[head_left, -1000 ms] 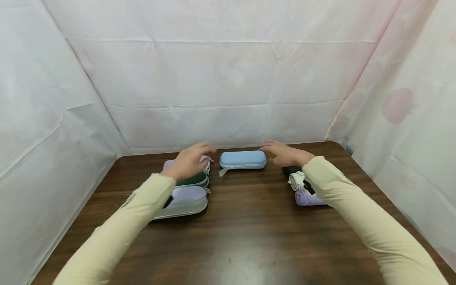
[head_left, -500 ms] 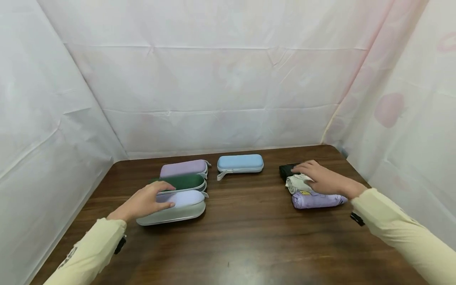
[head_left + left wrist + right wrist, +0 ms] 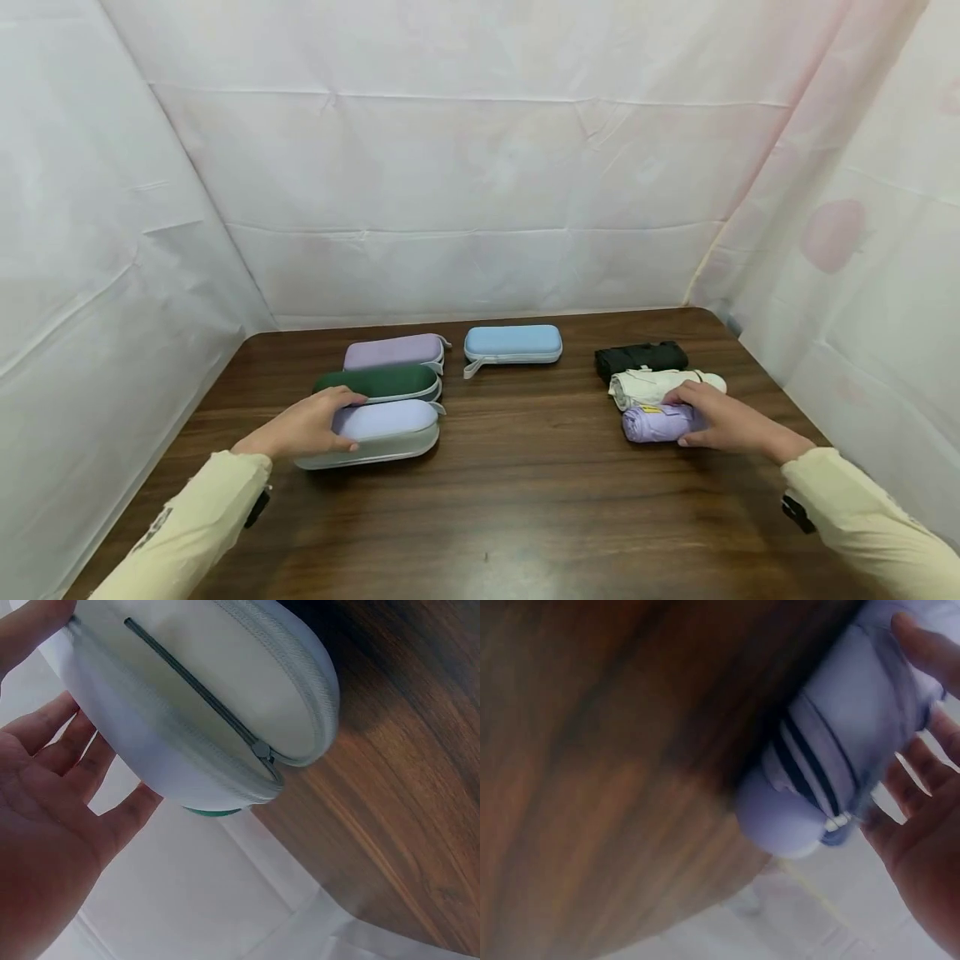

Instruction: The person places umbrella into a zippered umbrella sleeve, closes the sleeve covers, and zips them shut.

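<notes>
Left hand (image 3: 313,425) gripped the pale lavender case (image 3: 392,429) crosswise, thumb on the near side, fingers on the far. Right hand (image 3: 723,423) held the lavender umbrella (image 3: 649,425) likewise, fingers curved over its far side. Just beyond the left hand sat the green case (image 3: 393,382), then the purple case (image 3: 393,352); just beyond the right, the white umbrella (image 3: 639,387), then the black umbrella (image 3: 637,358). Farther off, between the hands, lay the blue case (image 3: 513,342), its strap (image 3: 473,367) on the left-hand side.

Surface: the table (image 3: 510,483) was dark brown with streaked grain and rounded far corners. Past the hands hung a creased whitish back sheet (image 3: 480,167); outward of the right hand, a side sheet (image 3: 885,333) bore a faded strawberry-like print (image 3: 832,236).

Materials: the cases were smooth, round-ended oblongs. The left-held one gaped between its zip edges, showing a pale interior (image 3: 225,645) and dark cord (image 3: 191,682). The right-held roll was wrinkled cloth, dark-striped near its rounded, smooth end cap (image 3: 780,817).
</notes>
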Motion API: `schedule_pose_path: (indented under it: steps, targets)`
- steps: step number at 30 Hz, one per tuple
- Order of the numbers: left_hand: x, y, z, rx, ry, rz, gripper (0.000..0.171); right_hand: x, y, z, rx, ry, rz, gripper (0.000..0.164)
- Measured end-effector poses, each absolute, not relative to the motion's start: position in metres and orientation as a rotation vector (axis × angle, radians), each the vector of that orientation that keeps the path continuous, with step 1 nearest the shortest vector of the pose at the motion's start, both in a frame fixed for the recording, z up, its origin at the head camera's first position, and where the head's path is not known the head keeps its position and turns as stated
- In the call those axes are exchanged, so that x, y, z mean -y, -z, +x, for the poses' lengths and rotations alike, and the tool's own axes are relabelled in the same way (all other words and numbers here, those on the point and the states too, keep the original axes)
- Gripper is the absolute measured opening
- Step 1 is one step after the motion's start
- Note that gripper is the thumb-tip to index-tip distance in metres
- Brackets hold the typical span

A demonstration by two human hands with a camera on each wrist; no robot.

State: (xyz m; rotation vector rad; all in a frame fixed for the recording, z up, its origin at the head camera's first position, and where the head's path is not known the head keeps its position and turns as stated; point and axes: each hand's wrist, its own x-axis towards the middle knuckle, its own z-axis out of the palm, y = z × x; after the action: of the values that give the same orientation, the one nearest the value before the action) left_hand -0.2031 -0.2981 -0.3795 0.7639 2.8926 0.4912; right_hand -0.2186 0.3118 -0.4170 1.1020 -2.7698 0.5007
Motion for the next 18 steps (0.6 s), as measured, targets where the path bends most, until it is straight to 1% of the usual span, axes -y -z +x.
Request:
schedule_pose_path:
  steps: [4, 11, 18]
  targets:
    - [0.295, 0.380, -0.206, -2.858, -0.515, 0.771, 0.064, -0.313, 0.425, -0.222, 2.766, -0.436, 1.091, 0.051]
    - [0.297, 0.381, -0.208, -2.782, -0.604, 0.724, 0.063, -0.311, 0.425, -0.222, 2.792, -0.404, 1.056, 0.051]
    - [0.293, 0.380, -0.210, -2.733, -0.697, 0.723, 0.058, -0.316, 0.430, -0.219, 2.757, -0.414, 1.031, 0.053]
